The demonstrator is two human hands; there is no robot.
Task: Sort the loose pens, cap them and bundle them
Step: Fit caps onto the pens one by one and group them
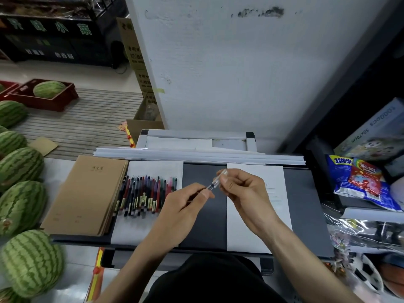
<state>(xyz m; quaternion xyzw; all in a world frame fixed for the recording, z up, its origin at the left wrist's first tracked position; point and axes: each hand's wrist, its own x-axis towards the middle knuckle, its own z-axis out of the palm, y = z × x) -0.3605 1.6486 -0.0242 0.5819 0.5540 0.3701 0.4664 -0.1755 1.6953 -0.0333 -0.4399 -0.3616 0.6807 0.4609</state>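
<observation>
1. Head view: the left hand (pixel 185 200) pinches the lower end of a pen (pixel 215 182), and the right hand (pixel 238 186) closes thumb and fingers round its clear upper part, seemingly a transparent cap, though blur leaves that uncertain.
2. The pen hangs in the air above the dark desk mat (pixel 204 215), between the two grips. Its long axis runs diagonally, the clear end pointing up and away from the left-hand grip.
3. To cap it well, I judge both hands should keep cap and barrel on one line and push straight along that axis until it seats.
4. The remaining pens (pixel 144 194) lie in a row on a white sheet (pixel 135 228), well left of the left-hand grip, beside a stack of brown notebooks (pixel 87 193).
</observation>
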